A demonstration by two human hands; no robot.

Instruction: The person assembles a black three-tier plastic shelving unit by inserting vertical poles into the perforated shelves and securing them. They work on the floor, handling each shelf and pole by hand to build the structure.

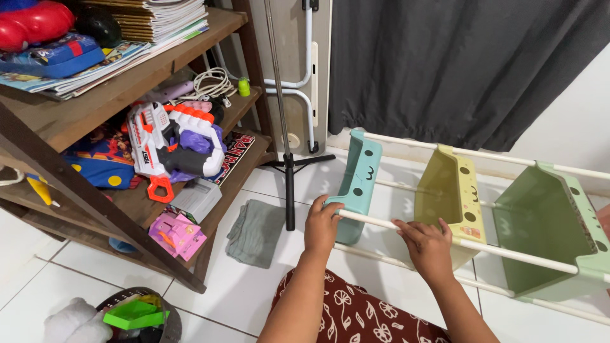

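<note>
Head view: a rack (483, 190) lies on its side on the white tile floor (241, 292), right of the wooden shelf (121, 209). It has thin white rods (508, 251) running through three plastic panels: teal (359, 184), yellow (454, 194), green (546, 232), each with small dark holes. The left hand (322, 225) is curled around the nearest rod beside the teal panel. The right hand (427, 248) grips the same rod, between teal and yellow.
</note>
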